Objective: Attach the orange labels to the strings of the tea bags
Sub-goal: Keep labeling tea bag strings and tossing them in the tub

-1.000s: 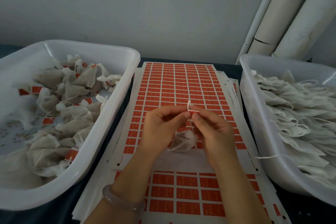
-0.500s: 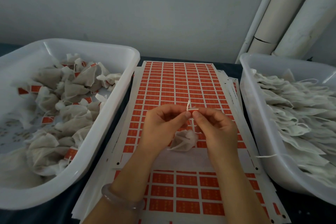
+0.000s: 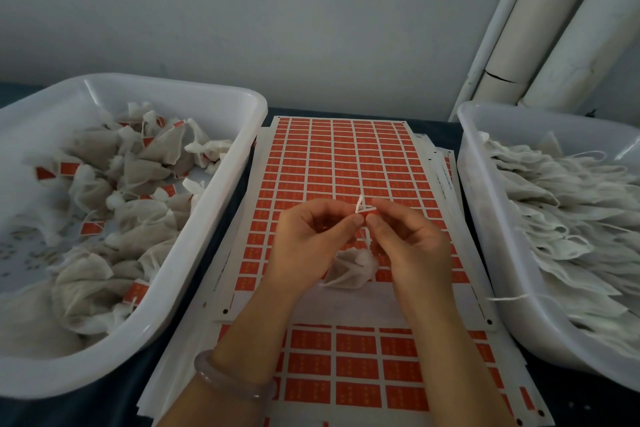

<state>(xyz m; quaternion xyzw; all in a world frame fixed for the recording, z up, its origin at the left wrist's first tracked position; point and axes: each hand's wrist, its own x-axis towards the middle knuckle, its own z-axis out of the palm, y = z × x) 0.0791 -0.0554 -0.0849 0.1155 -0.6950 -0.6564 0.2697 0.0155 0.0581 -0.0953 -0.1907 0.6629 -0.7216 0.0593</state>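
I see two bare hands held up over the middle of the counter [image 3: 104, 409]. The left hand [image 3: 304, 246] and the right hand [image 3: 412, 246] meet at their fingertips. Each hand's grip is a tight pinch on one small orange label [image 3: 364, 210], thumb against first finger. A white string [image 3: 360, 202] pokes up in a little loop just above the label. The string also runs down between the hands to a tea bag [image 3: 349, 269]. The tea bag hangs low between the two palms, just above the label sheet [image 3: 346, 163].

The label sheet lies flat and is full of rows of orange stickers. Each sticker has tiny pale marks on it, but they are too small for me to read. More sheets lie under it.

On the left sits a white tub [image 3: 225, 191] with puffy tea bags that have orange tags [image 3: 138, 166]. On the right sits another white tub [image 3: 485, 218] with flat tea bags and bare strings [image 3: 571, 218]. One loose string [image 3: 509, 298] hangs over its rim. A pale bracelet [image 3: 221, 381] is on the left wrist. White pipes [image 3: 554, 28] lean on the wall at the back right.
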